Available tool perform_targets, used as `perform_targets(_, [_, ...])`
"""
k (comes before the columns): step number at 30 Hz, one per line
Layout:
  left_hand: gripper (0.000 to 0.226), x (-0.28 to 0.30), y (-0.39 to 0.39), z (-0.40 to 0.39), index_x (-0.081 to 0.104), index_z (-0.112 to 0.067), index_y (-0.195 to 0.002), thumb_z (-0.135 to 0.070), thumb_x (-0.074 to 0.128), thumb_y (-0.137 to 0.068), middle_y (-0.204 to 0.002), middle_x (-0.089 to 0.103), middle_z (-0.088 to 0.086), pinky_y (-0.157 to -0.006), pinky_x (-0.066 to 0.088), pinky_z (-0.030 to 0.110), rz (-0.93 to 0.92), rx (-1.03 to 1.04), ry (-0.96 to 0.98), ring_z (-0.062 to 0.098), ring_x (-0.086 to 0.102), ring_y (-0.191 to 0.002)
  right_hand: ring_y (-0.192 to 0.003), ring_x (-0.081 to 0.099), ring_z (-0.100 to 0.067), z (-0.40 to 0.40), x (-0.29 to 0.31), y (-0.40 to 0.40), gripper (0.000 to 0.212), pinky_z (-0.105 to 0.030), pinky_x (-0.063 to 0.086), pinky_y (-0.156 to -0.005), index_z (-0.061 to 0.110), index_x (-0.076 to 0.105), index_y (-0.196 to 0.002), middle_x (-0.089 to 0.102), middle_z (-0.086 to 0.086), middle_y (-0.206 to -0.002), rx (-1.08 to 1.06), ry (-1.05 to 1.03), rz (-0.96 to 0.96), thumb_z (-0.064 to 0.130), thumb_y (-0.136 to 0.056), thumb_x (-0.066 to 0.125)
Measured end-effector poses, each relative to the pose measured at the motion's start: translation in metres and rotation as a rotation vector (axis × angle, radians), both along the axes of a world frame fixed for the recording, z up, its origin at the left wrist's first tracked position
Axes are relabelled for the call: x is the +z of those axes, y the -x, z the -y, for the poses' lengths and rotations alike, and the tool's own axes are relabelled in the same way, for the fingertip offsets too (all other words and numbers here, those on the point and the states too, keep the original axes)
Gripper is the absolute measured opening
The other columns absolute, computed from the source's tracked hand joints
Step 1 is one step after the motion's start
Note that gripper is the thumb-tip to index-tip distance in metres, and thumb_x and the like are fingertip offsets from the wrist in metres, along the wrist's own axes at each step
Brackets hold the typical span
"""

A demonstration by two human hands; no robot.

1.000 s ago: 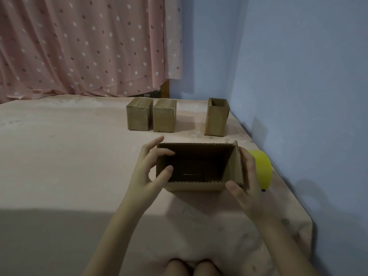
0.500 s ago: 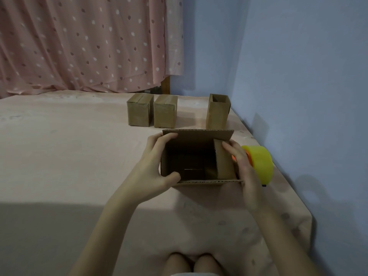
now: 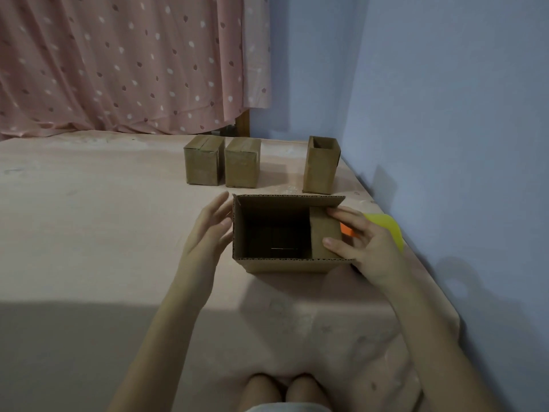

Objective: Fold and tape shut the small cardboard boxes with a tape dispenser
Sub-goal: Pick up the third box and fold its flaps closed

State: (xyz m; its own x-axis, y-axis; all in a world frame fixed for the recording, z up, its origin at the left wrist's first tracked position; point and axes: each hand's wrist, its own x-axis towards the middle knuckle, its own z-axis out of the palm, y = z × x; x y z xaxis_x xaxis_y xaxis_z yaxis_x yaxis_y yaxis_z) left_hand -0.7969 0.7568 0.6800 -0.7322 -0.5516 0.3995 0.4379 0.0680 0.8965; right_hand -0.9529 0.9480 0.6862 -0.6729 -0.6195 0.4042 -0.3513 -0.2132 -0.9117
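A small open cardboard box stands on the pink sheet in front of me, its opening facing up. My right hand presses the box's right flap inward with straight fingers. My left hand is at the box's left side, fingers straight, at or just off the wall. A yellow tape dispenser with an orange core lies behind my right hand, partly hidden. The box's left flap is not visible.
Two closed boxes stand side by side at the back. A taller open box stands to their right near the blue wall. The bed edge runs along that wall. A dotted pink curtain hangs behind.
My left hand has let go of the box's left wall and opened beside it. My right hand keeps pressing the right flap inward. The view has tilted down slightly.
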Motion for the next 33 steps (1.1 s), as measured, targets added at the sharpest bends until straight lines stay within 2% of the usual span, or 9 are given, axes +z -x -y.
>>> perform_targets(4, [0.051,-0.009,0.006,0.003,0.046,-0.023,-0.138,-0.038,0.049,-0.089,-0.136,0.056,-0.009,-0.105,0.039,0.035,0.067,-0.026,0.018,0.006,0.049,-0.127,-0.108,0.062,-0.01,0.0,0.001,0.002,0.047,-0.029,0.049,-0.096,0.016,0.061,-0.112,0.057,-0.003,-0.129,-0.009,-0.011,0.04,-0.009,-0.073,0.069])
perform_targets(7, [0.072,-0.014,0.01,0.005,0.042,-0.024,-0.142,-0.059,0.051,-0.081,-0.141,0.05,-0.006,-0.108,0.038,0.04,0.146,-0.06,0.054,0.012,0.045,-0.131,-0.107,0.062,-0.011,0.0,0.001,0.0,0.05,-0.028,0.05,-0.095,0.014,0.059,-0.116,0.056,-0.007,-0.13,0.001,-0.021,0.06,-0.011,-0.074,0.068])
perform_targets(9, [0.075,-0.015,0.013,0.005,0.043,-0.023,-0.142,-0.063,0.051,-0.079,-0.139,0.052,-0.002,-0.105,0.041,0.04,0.163,-0.073,0.062,0.015,0.046,-0.13,-0.11,0.061,-0.016,0.0,0.001,0.0,0.05,-0.03,0.051,-0.095,0.016,0.058,-0.116,0.056,-0.01,-0.129,0.012,-0.018,0.069,-0.011,-0.074,0.068])
perform_targets(17, [0.048,-0.012,0.017,0.007,0.051,-0.024,-0.133,-0.049,0.05,-0.092,-0.121,0.064,-0.009,-0.082,0.048,0.028,0.153,-0.047,0.022,0.008,0.06,-0.111,-0.115,0.058,-0.018,0.002,0.001,0.004,0.052,-0.044,0.046,-0.101,0.026,0.057,-0.114,0.061,0.002,-0.119,-0.005,-0.064,0.058,-0.005,-0.074,0.071])
perform_targets(19, [0.049,-0.013,0.019,0.007,0.05,-0.026,-0.131,-0.046,0.054,-0.087,-0.123,0.062,-0.009,-0.082,0.05,0.025,0.161,-0.055,0.018,0.009,0.058,-0.114,-0.115,0.058,-0.018,0.003,0.001,0.004,0.052,-0.046,0.046,-0.101,0.027,0.057,-0.113,0.06,0.002,-0.119,-0.018,-0.073,0.05,-0.004,-0.074,0.072])
perform_targets(21, [0.062,-0.013,0.022,0.007,0.048,-0.027,-0.132,-0.053,0.068,-0.08,-0.131,0.056,-0.007,-0.089,0.05,0.028,0.18,-0.059,0.033,0.009,0.053,-0.121,-0.115,0.058,-0.018,0.004,0.001,0.005,0.052,-0.046,0.047,-0.1,0.028,0.057,-0.113,0.059,0.0,-0.12,-0.03,-0.08,0.048,-0.002,-0.074,0.073])
perform_targets(23, [0.074,-0.015,0.025,0.007,0.047,-0.027,-0.133,-0.055,0.07,-0.068,-0.134,0.054,-0.007,-0.094,0.048,0.031,0.181,-0.053,0.013,0.01,0.052,-0.124,-0.116,0.057,-0.016,0.005,0.0,0.007,0.052,-0.044,0.047,-0.1,0.03,0.058,-0.113,0.059,0.002,-0.121,-0.032,-0.083,0.044,0.001,-0.074,0.074])
perform_targets(28, [0.074,-0.015,0.029,0.012,0.05,-0.029,-0.126,-0.051,0.077,-0.06,-0.13,0.056,-0.007,-0.096,0.05,0.039,0.192,-0.023,0.005,0.014,0.054,-0.122,-0.118,0.055,-0.019,0.006,-0.004,0.008,0.051,-0.037,0.05,-0.097,0.03,0.057,-0.112,0.06,0.005,-0.117,-0.017,-0.053,0.048,-0.003,-0.075,0.071])
perform_targets(33, [0.068,-0.014,0.033,0.012,0.05,-0.027,-0.123,-0.037,0.081,-0.062,-0.129,0.056,-0.005,-0.087,0.05,0.031,0.203,0.025,0.022,0.015,0.054,-0.12,-0.116,0.057,-0.022,0.006,-0.005,0.008,0.051,-0.035,0.051,-0.094,0.029,0.056,-0.112,0.06,0.004,-0.117,0.007,-0.036,0.056,-0.005,-0.076,0.07])
